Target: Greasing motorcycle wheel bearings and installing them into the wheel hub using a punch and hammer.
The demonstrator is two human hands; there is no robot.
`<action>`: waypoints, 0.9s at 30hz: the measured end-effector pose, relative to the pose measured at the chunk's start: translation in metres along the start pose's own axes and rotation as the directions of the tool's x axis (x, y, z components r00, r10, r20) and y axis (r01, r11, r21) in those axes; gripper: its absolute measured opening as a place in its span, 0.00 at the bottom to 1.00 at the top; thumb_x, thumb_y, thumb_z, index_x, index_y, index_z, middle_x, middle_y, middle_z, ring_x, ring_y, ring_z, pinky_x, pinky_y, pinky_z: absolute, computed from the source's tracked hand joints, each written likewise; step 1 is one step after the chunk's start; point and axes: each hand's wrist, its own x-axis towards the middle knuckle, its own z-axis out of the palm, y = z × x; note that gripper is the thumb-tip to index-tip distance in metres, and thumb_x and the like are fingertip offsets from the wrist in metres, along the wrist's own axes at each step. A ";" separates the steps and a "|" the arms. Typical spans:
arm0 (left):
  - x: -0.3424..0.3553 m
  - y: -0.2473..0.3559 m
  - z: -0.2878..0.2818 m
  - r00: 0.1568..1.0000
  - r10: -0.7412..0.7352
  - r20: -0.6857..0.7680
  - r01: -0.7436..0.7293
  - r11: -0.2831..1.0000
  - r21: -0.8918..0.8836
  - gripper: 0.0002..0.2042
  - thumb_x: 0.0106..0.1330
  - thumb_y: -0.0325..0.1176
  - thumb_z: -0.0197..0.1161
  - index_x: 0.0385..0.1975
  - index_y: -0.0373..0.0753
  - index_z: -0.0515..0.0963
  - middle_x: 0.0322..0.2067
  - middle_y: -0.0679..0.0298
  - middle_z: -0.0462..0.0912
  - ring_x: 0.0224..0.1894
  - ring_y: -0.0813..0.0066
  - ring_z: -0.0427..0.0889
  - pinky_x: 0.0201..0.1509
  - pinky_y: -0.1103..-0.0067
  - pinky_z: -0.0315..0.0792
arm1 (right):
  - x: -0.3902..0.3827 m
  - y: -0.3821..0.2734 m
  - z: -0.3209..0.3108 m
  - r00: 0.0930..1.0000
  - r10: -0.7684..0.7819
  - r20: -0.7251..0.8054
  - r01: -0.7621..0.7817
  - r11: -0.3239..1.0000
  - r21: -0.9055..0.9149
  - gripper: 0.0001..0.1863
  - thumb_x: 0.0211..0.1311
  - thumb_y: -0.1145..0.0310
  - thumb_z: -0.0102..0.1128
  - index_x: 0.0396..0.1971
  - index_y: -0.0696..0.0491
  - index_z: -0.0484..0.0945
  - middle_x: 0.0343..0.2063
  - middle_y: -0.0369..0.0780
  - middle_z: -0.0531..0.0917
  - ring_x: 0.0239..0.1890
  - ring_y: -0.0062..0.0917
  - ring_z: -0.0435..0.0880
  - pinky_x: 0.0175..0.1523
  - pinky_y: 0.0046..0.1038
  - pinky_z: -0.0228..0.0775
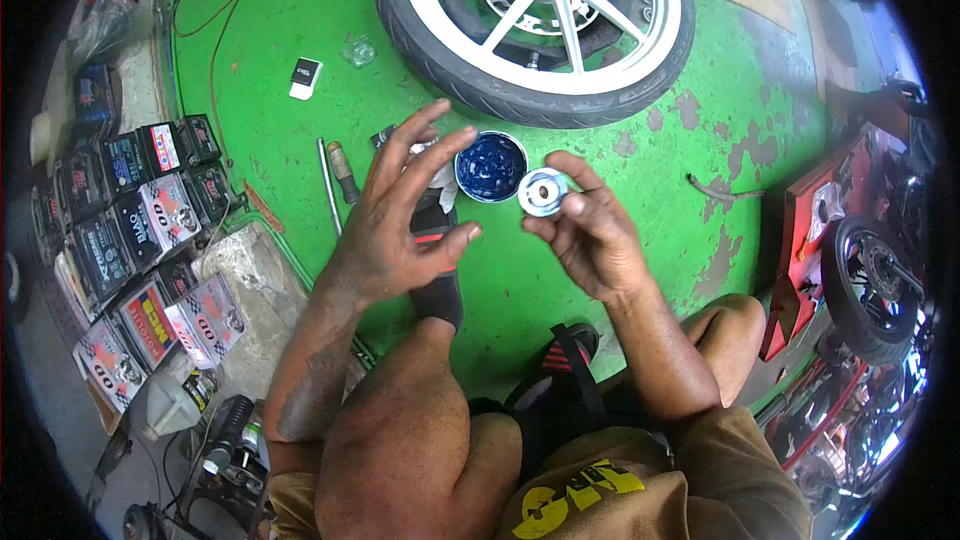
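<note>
Between the thumb and fingers of my right hand (592,230) is a round bearing (542,192), a pale ring with a hole in its middle and blue grease smeared over its face. My left hand (400,210) is raised with its fingers apart and holds nothing. Just beyond and between the hands stands a round tin of dark blue grease (491,167), its lid off. The bearing is close to the tin's right rim but apart from it. Past the tin lies a motorcycle wheel (540,90) with white spokes and a black tyre.
On the green floor (270,0) lie a metal rod (329,185), a tool with a worn handle (343,172), a small black-and-white packet (305,78) and crumpled clear plastic (358,51). Boxed batteries (125,185) line the left. At right are a red stand (800,260) and another wheel (868,288).
</note>
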 end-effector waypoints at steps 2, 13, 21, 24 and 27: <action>0.004 -0.017 0.007 0.988 -0.119 0.094 0.064 0.891 0.450 0.36 0.51 0.39 0.76 0.63 0.48 0.72 0.70 0.48 0.55 0.68 0.45 0.60 0.71 0.56 0.57 | -0.003 -0.014 -0.015 0.995 -0.080 -0.055 0.078 0.996 -0.037 0.27 0.61 0.66 0.66 0.60 0.54 0.69 0.46 0.41 0.81 0.48 0.29 0.83 0.54 0.31 0.80; 0.016 -0.077 0.087 0.904 -0.404 0.143 0.102 0.526 0.844 0.35 0.61 0.69 0.55 0.57 0.47 0.80 0.72 0.47 0.51 0.69 0.43 0.57 0.66 0.50 0.55 | -0.019 -0.032 -0.057 0.977 -0.186 -0.103 0.191 0.981 0.032 0.24 0.65 0.70 0.62 0.59 0.58 0.69 0.47 0.43 0.82 0.48 0.30 0.83 0.55 0.32 0.79; 0.008 -0.050 0.054 0.919 -0.371 0.131 0.251 0.810 0.529 0.25 0.63 0.54 0.65 0.53 0.43 0.80 0.71 0.45 0.52 0.69 0.42 0.57 0.68 0.51 0.56 | -0.018 -0.019 -0.047 0.977 -0.161 -0.141 0.153 0.986 -0.066 0.23 0.64 0.69 0.64 0.58 0.55 0.71 0.46 0.40 0.82 0.48 0.27 0.83 0.56 0.31 0.79; -0.002 -0.023 0.031 0.918 -0.364 0.158 0.373 0.927 -0.034 0.25 0.61 0.42 0.70 0.58 0.44 0.75 0.71 0.49 0.50 0.70 0.50 0.57 0.72 0.59 0.56 | -0.015 -0.012 -0.037 0.976 -0.164 -0.142 0.144 0.979 -0.141 0.23 0.64 0.70 0.64 0.58 0.55 0.72 0.46 0.39 0.82 0.49 0.26 0.82 0.56 0.31 0.78; -0.008 0.005 0.015 0.973 -0.177 0.147 0.199 0.968 -0.153 0.25 0.60 0.38 0.67 0.59 0.42 0.75 0.71 0.51 0.52 0.69 0.52 0.58 0.72 0.60 0.55 | -0.008 -0.002 -0.025 0.982 -0.175 -0.075 0.159 0.971 -0.180 0.21 0.65 0.71 0.63 0.57 0.56 0.72 0.46 0.38 0.82 0.50 0.25 0.81 0.57 0.31 0.76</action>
